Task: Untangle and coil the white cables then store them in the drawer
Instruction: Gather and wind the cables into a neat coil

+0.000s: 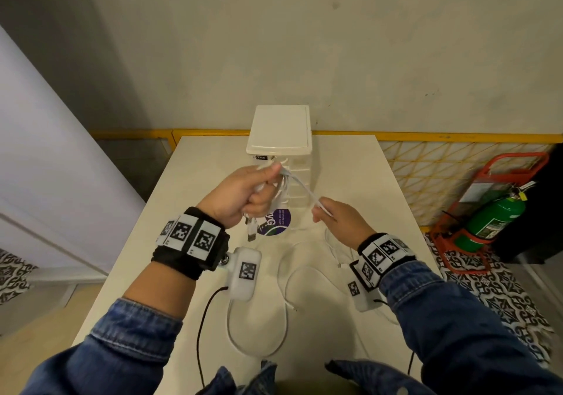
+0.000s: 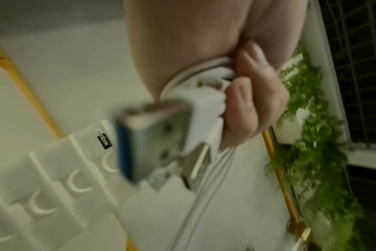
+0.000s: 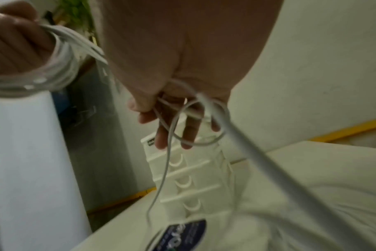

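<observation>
Left hand (image 1: 240, 195): raised at centre frame in the head view, just in front of the drawers, fingers curled tight round a bunch of cables (image 1: 281, 181). Grip clamped on the bunch.
Left wrist view: curled fingers (image 2: 251, 95) close up, white loops squeezed under them, and a blurred USB plug (image 2: 152, 141) hanging below the fist with strands trailing down.
Right hand (image 1: 339, 222): lower and to the right of the left hand, thumb and fingertips pinching one strand (image 1: 304, 192) that runs taut up to the left fist. Grip pinched on that strand.
Right wrist view: fingers (image 3: 167, 134) with a thin loop of cable (image 3: 195, 122) draped around them; the left fist sits at upper left with coiled turns wound round it.
Loose cable: more white cable (image 1: 259, 327) lies in wide slack loops on the tabletop (image 1: 380, 187), lower centre of the head view, between the two forearms.
Drawers (image 1: 278, 131): a white stack of small drawers stands at the far edge of the tabletop, upper centre; every drawer front in sight looks pushed in.
Sticker (image 1: 278, 222): a round dark one on the tabletop, just below the left fist.
Extinguisher (image 1: 493, 215): green, in a red stand on the floor at right edge.
</observation>
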The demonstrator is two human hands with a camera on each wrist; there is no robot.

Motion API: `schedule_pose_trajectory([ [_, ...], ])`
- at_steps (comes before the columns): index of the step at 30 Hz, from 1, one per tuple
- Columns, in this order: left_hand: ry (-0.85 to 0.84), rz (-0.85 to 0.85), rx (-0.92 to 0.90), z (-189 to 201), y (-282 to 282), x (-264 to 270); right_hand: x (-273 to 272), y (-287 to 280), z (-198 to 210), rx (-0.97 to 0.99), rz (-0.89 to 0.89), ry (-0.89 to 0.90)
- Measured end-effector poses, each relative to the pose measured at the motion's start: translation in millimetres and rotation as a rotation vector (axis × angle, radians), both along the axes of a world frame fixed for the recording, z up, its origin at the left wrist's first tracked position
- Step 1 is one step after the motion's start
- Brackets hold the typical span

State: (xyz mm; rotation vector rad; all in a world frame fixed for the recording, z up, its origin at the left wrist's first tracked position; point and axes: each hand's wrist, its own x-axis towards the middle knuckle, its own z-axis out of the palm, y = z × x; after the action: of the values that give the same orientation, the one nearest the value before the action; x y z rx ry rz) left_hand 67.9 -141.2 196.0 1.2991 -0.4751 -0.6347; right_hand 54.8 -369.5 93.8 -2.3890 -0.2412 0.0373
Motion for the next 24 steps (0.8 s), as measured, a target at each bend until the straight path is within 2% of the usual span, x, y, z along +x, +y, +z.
schedule_pose_trajectory([
  [4,0.003,0.074,-0.034,9,5,5,-1,-3,-12,-0.061,-0.020,0.091],
  [7,0.012,0.088,-0.002,13,6,6,1,-2,-2,-0.174,-0.060,0.047],
  [9,-0.003,0.075,0.051,14,5,6,-1,2,13,0.036,-0.069,-0.030],
  [10,-0.007,0.066,0.067,14,4,5,-2,8,22,0.180,-0.044,-0.055],
  [12,-0.002,0.050,0.072,13,-1,3,1,21,29,0.329,0.035,-0.059],
  [14,0.014,0.021,0.050,13,-7,-1,4,36,29,0.379,0.051,-0.099],
  [17,0.005,-0.042,0.060,14,-11,-6,7,38,33,0.422,-0.086,-0.182],
  [21,-0.066,-0.102,0.286,4,-15,-17,19,16,55,0.491,-0.231,-0.419],
  [22,-0.041,-0.115,0.273,2,-15,-20,20,13,60,0.468,-0.221,-0.451],
  [24,0.044,-0.164,0.086,5,-17,-23,21,14,56,0.348,-0.162,-0.411],
])
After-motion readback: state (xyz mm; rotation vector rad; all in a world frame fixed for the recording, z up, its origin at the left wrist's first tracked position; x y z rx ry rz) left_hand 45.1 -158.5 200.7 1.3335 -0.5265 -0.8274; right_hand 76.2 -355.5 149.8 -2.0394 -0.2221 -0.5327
